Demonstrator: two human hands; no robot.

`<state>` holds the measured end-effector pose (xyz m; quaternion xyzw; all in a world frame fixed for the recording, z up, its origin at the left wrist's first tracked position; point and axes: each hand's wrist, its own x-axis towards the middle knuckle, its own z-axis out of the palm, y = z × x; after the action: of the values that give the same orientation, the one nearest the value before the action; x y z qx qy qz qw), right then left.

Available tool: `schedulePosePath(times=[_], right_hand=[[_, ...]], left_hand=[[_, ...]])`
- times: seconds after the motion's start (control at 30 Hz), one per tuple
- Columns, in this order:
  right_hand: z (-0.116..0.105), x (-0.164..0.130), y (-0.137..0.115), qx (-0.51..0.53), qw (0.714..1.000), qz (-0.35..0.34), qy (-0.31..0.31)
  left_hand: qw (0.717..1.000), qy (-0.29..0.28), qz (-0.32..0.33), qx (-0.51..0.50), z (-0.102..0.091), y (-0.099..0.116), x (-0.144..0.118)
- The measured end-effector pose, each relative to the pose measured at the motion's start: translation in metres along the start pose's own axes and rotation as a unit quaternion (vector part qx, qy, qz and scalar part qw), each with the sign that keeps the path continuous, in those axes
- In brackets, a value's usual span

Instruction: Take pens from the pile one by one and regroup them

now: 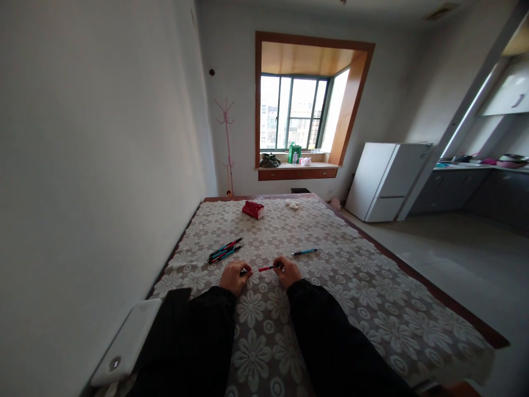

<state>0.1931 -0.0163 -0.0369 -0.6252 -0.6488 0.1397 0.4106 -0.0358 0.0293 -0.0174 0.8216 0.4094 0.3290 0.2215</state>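
Note:
My left hand (235, 278) is closed with its fingertips pinched around a small dark piece (245, 271), mostly hidden by the fingers. Facing it a short way to the right, my right hand (287, 272) grips a slim red and black pen (264, 269) whose red end points left. A gap separates that red end from the left fingertips. Beyond my left hand lies a bunch of several pens (225, 251) in blue, red and black. A single blue and black pen (305, 251) rests on the cloth just past my right hand.
The table has a grey floral tablecloth (268, 326). A red packet (253, 209) and a small whitish thing (292, 205) lie toward its far end. At the left edge sit a white power bank (128, 342) and a black flat object (179, 298). A wall runs along the left.

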Motion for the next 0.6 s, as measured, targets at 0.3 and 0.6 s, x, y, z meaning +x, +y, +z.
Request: schedulePosePath(times=[0.3,0.6], right_hand=[[-0.0007,-0.0007,-0.0003,-0.065,0.998,0.010,-0.003],[-0.0019,-0.0064,-0.0053,-0.146,0.987,-0.026,-0.057]], left_hand=[[0.996,-0.036,-0.027,0.080,-0.0044,0.0082,-0.0029],[0.988,-0.029,-0.047,0.143,-0.0075,0.0073,-0.0053]])
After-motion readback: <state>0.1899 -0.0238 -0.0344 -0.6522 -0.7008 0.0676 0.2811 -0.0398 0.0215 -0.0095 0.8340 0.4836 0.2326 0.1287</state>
